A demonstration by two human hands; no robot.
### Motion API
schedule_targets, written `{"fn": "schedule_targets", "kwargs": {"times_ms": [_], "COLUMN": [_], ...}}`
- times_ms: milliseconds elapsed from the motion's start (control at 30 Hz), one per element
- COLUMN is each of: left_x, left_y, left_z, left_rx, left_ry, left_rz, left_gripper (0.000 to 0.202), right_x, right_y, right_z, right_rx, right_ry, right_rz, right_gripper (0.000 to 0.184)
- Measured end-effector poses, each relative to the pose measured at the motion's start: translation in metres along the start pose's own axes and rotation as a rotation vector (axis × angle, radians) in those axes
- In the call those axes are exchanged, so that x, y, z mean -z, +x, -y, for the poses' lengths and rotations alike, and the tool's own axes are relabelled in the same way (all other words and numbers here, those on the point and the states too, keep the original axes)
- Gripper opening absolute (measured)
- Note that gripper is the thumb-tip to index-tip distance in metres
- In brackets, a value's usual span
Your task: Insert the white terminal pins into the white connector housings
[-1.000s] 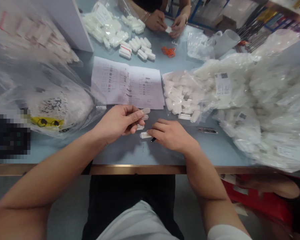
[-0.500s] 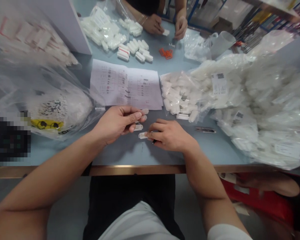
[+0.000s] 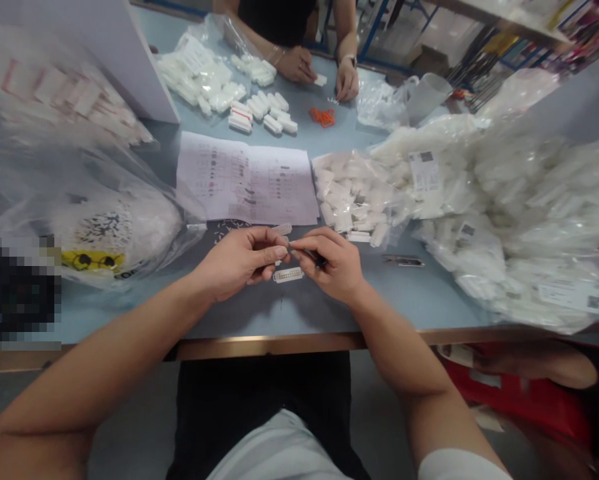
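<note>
Over the table, my left hand (image 3: 242, 261) is closed in a pinch; what lies between its fingertips is too small to make out. Facing it, with fingertips almost meeting, my right hand (image 3: 335, 265) is closed around a slim black tool (image 3: 321, 261), mostly hidden by the fingers. Just below both hands lies a white plastic strip (image 3: 288, 275) with a row of small slots. Another white strip (image 3: 282, 229) shows behind the fingertips, and part of one more is covered by my hands. Tiny white pieces (image 3: 229, 229) are scattered behind my left hand.
A printed sheet (image 3: 249, 183) lies behind my hands. Bags of white plastic parts (image 3: 352, 193) crowd the right, near small metal snips (image 3: 403, 261). A clear bag (image 3: 114, 227) stands left. Across the table, a co-worker's hands (image 3: 299, 65) handle a white part near orange pieces (image 3: 322, 117).
My right hand has moved up from the lower white strip to my left hand's fingertips. The strip now lies straight below both hands. The camera view has shifted slightly.
</note>
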State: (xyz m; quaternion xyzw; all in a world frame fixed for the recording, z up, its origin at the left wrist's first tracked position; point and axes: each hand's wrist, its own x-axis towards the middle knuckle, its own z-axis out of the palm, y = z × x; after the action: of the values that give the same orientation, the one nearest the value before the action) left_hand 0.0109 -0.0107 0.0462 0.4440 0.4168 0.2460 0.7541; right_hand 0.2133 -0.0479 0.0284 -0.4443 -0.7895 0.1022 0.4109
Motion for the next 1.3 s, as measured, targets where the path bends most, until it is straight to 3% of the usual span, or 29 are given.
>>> {"fn": "schedule_targets", "kwargs": {"times_ms": [267, 433, 633, 867, 933, 1100, 1300], "left_x": [-0.003, -0.004, -0.002, -0.002, 0.0, 0.004, 0.003], "left_y": [0.0, -0.003, -0.004, -0.002, -0.001, 0.002, 0.002], "left_z": [0.0, -0.002, -0.001, -0.003, -0.004, -0.007, -0.007], "left_rx": [-0.016, 0.001, 0.021, -0.008, -0.031, -0.063, -0.064], "left_ry": [0.051, 0.105, 0.127, 0.086, 0.063, 0.017, 0.01], "left_rz": [-0.03, -0.011, 0.013, -0.047, -0.083, -0.144, -0.142], "left_gripper": [0.015, 0.03, 0.029, 0.023, 0.022, 0.018, 0.018], "right_x": [-0.003, 0.0, 0.003, 0.006, 0.011, 0.021, 0.019], "right_y": [-0.001, 0.0, 0.003, 0.002, 0.001, 0.003, 0.003], "right_z": [-0.001, -0.003, -0.003, -0.007, -0.01, -0.014, -0.01], "right_rx": [0.013, 0.009, -0.017, 0.018, 0.06, 0.143, 0.198], "right_ry": [0.031, 0.102, 0.208, 0.107, 0.051, -0.099, -0.279], "right_rz": [-0.023, 0.073, 0.127, 0.129, 0.205, 0.539, 0.674], "right_gripper": [0.019, 0.019, 0.013, 0.013, 0.015, 0.017, 0.011]}}
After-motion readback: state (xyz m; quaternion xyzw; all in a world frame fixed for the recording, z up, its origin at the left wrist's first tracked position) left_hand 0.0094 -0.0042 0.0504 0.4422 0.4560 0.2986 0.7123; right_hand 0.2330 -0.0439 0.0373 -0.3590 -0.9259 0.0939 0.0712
